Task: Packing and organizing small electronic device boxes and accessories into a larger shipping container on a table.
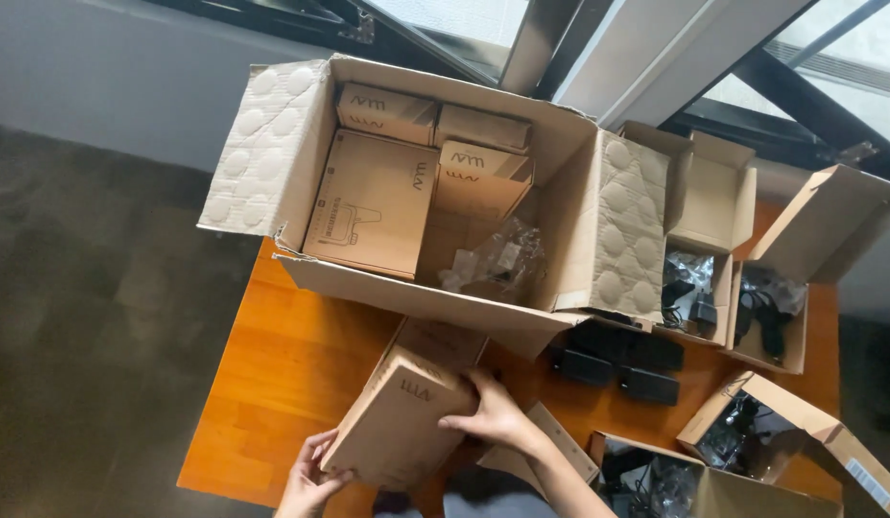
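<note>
A flat brown cardboard box is tilted above the orange wooden table, just in front of a big open carton. My left hand grips the box's near left corner from below. My right hand lies across its right edge with fingers spread over the top face. Inside the big carton lie several similar brown boxes and a crumpled clear plastic bag.
Three black adapter bricks lie on the table right of the held box. Several small open boxes holding black cables stand along the right side. Dark floor lies left of the table; window frames run behind it.
</note>
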